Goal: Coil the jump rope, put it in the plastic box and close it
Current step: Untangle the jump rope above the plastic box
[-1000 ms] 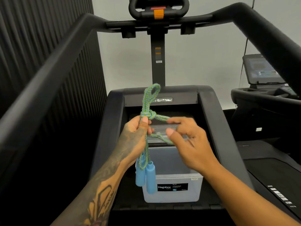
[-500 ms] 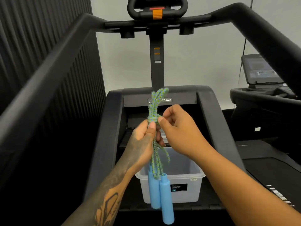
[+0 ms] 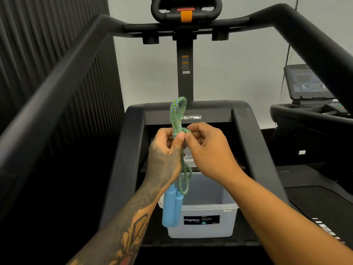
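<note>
A green-and-blue braided jump rope (image 3: 176,115) is folded into a bundle and held upright above the box. My left hand (image 3: 165,157) grips the bundle at its middle. My right hand (image 3: 206,150) pinches the rope at the knot just beside the left thumb. A loop sticks up above both hands, and loose strands hang below. The two blue handles (image 3: 172,209) dangle side by side under my left wrist. The translucent plastic box (image 3: 206,209) stands open below on the treadmill belt, with a black "Megabox" label on its front. Its lid (image 3: 189,159) lies behind it, mostly hidden by my hands.
I stand on a black treadmill (image 3: 246,142) with side rails to the left and right and a console post ahead. A dark ribbed wall (image 3: 38,44) runs along the left. Another machine with a screen (image 3: 305,83) stands at the right.
My right hand has come in from the lid side to the knot and closed on it. The bundle's top loop has risen and the handles have swung back under my left wrist.
</note>
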`<move>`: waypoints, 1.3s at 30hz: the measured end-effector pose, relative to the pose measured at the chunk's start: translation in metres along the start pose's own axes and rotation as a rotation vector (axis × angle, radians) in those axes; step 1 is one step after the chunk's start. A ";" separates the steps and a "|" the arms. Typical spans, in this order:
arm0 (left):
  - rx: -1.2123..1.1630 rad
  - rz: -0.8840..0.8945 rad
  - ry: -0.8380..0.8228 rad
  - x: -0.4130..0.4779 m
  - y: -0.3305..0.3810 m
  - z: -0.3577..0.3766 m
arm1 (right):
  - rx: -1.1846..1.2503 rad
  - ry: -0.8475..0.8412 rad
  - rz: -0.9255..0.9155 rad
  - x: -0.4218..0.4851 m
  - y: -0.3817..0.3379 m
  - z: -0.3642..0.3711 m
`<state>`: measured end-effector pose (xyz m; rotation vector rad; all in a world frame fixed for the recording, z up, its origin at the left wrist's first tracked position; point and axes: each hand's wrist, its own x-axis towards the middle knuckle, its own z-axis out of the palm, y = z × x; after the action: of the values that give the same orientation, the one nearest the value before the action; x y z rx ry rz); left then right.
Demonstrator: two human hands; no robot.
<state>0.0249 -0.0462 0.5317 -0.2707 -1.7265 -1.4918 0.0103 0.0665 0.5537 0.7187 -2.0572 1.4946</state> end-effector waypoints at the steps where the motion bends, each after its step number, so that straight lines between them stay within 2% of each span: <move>1: 0.002 -0.008 0.001 0.000 0.001 0.000 | -0.002 -0.014 -0.009 0.000 0.000 0.000; 5: -0.070 -0.041 -0.022 0.001 0.003 0.003 | 0.096 0.014 -0.004 0.000 -0.003 0.001; 8: -0.290 -0.212 -0.028 0.002 -0.002 0.011 | 0.294 0.002 0.078 -0.002 -0.008 0.001; 10: -0.355 -0.262 -0.062 0.001 -0.001 0.012 | 0.380 -0.004 0.133 -0.001 -0.007 0.002; 12: -0.279 -0.158 -0.100 0.001 -0.001 0.008 | 0.383 0.022 0.163 0.001 -0.002 0.002; 15: 0.039 0.156 -0.173 0.003 -0.005 -0.004 | 0.379 0.092 0.194 0.004 0.007 -0.002; 17: 0.213 0.300 -0.214 0.005 -0.004 -0.007 | 0.405 0.108 0.189 0.005 0.008 -0.005; 20: 0.367 0.439 -0.231 0.007 -0.001 -0.009 | 0.433 0.086 0.154 0.005 0.003 -0.008; 22: 0.385 0.467 -0.234 0.008 0.000 -0.010 | 0.437 0.074 0.134 0.005 0.000 -0.010; 28: 0.224 0.292 -0.237 0.011 -0.002 -0.011 | 0.533 0.039 0.128 0.002 0.002 -0.010; 33: -0.107 0.062 -0.248 0.015 0.005 -0.008 | 0.597 -0.009 0.150 -0.004 0.010 -0.005; 39: -0.239 -0.175 -0.383 0.013 0.011 -0.010 | 0.422 -0.043 0.042 -0.005 0.023 -0.008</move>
<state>0.0278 -0.0569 0.5486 -0.5737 -1.9040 -1.8723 -0.0008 0.0810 0.5366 0.8732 -1.8102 1.9819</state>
